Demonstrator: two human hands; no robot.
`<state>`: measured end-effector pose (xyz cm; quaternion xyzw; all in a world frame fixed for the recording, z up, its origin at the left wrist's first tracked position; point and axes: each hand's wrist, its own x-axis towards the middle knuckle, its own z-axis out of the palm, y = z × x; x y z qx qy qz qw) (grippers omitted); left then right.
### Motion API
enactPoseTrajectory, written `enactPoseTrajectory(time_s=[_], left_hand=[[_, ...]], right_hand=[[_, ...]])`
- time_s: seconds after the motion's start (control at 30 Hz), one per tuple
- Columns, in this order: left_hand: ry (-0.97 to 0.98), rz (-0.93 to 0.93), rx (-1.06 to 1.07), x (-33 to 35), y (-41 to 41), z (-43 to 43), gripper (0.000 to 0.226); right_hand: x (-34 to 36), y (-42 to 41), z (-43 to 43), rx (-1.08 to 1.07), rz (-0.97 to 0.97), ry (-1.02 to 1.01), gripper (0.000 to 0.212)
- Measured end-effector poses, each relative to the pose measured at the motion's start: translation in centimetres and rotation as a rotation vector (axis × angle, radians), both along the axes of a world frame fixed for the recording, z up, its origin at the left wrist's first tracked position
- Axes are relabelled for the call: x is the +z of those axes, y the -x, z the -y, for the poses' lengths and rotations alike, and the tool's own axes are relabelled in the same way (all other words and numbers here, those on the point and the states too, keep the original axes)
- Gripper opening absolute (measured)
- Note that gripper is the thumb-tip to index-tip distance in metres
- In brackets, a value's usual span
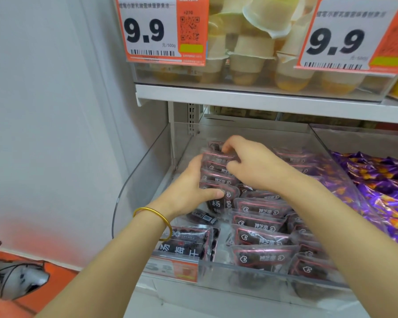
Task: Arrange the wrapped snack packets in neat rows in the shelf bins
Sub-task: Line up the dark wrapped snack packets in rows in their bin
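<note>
Both hands clamp 1 row of packets (216, 177), set on edge in the back-left of the bin (145, 180). The left hand (189, 189) curls round the row's near end, thumb pressed on the front packet. The right hand (253, 164) hooks its fingers over the far end. Loose packets (260, 226) fill the bin's right side.

both bare forearms reach forward and angle inward; left hand (190, 188) cups the left side of the packets (216, 177), thumb hooked across the front one; right hand (254, 165) comes over the top, fingers curled down onto the same bunch
</note>
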<state>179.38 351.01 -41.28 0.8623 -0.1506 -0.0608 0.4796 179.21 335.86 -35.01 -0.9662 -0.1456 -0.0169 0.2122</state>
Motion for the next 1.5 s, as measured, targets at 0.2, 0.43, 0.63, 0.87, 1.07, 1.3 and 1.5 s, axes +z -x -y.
enactPoseTrajectory(time_s=[0.2, 0.43, 0.63, 0.87, 1.07, 1.3, 1.5], left_hand=[[0.062, -0.14, -0.019, 0.4, -0.4, -1.1, 0.082], [-0.709, -0.196, 0.055, 1.5, -0.3, -2.7, 0.046], [-0.754, -0.228, 0.07, 1.9, 0.3, -2.2, 0.04], [-0.332, -0.169, 0.03, 4.3, 1.6, -3.3, 0.037], [-0.057, 0.039, 0.081, 4.5, 2.0, -1.8, 0.035], [0.232, -0.069, 0.019, 4.9, 2.6, -1.9, 0.016], [-0.399, -0.017, 0.148, 5.0, 2.3, -4.4, 0.018]], right_hand=[[-1.3, 2.0, -0.5, 0.092, 0.111, 0.269, 0.037], [-1.9, 2.1, -0.6, 0.006, 0.108, 0.194, 0.03], [-2.1, 2.3, -0.6, -0.005, 0.117, 0.152, 0.03], [-2.1, 2.1, -0.6, -0.007, 0.101, 0.126, 0.026], [-1.5, 2.8, -0.8, 0.066, 0.039, -0.044, 0.026], [-1.2, 3.9, -1.7, 0.095, 0.105, 0.079, 0.029], [-1.6, 3.8, -1.9, 0.089, 0.19, 0.093, 0.019]])
